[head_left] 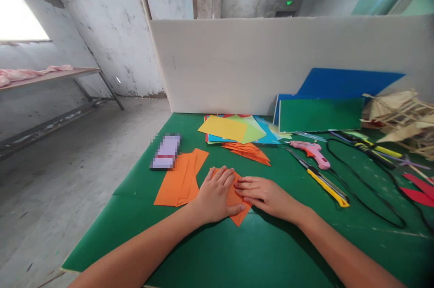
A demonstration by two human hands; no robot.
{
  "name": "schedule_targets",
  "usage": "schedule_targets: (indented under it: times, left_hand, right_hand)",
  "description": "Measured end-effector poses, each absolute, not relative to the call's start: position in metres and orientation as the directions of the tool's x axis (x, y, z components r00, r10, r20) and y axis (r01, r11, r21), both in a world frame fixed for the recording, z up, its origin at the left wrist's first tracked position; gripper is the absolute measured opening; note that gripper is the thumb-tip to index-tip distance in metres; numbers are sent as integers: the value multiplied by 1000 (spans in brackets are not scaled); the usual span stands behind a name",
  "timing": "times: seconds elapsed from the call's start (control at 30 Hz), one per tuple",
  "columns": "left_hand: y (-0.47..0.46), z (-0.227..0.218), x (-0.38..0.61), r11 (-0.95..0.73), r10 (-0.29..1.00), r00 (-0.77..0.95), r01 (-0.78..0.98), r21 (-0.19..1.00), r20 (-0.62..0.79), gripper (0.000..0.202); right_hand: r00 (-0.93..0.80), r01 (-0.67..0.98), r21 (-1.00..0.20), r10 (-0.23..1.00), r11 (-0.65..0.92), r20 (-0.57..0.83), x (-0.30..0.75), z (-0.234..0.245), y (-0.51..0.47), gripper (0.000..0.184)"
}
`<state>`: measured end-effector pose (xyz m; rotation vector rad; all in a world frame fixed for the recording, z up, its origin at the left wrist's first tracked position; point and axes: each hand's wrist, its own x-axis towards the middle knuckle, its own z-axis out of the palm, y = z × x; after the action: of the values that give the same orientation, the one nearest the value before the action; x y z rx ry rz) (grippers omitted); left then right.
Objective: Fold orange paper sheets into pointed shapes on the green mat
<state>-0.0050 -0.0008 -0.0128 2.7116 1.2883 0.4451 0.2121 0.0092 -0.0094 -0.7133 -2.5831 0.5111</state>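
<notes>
A folded piece of orange paper [233, 197] lies on the green table in front of me, partly hidden by both hands. My left hand [217, 195] rests flat across its left side, fingers stretched out and the thumb near its lower edge. From the right, my right hand [264, 195] lays its extended fingers along the paper's right edge. To the left are several orange paper sheets [183, 179], overlapping. Just beyond my hands sits a pile of folded orange pieces [249, 152].
Coloured paper sheets [224, 129] are stacked behind. A blurred phone [166, 152] lies left. A pink glue gun [313, 152] with its cord and a yellow utility knife [327, 184] lie right. A white board [257, 62] stands along the table's back, near green board [320, 115] and a stick model [403, 118].
</notes>
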Motion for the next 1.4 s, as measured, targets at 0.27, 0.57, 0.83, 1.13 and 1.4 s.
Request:
schedule_targets:
  times: [0.27,0.57,0.83,1.13,1.4]
  left_hand:
    - [-2,-16,-4,-614,789,584,757,223,190,75]
    - [0,-13,-2,-682,729,637,710,177,252,59]
    - [-6,-24,2,-645,760,618,754,121,203,62]
    - [-6,-13,3,-635,771,612,756,158,175,56]
    - [-4,-11,1,-632,775,609,741,227,171,47]
  right_hand:
    - [-779,412,-456,564,789,272,214,-11,9,33]
    - [-787,389,-431,537,814,304,207,-1,7,30]
    - [-781,393,-434,544,811,308,207,-2,6,29]
    - [-785,391,-451,546,802,291,209,-4,6,28]
    - [-785,391,-449,546,803,293,209,-4,7,28]
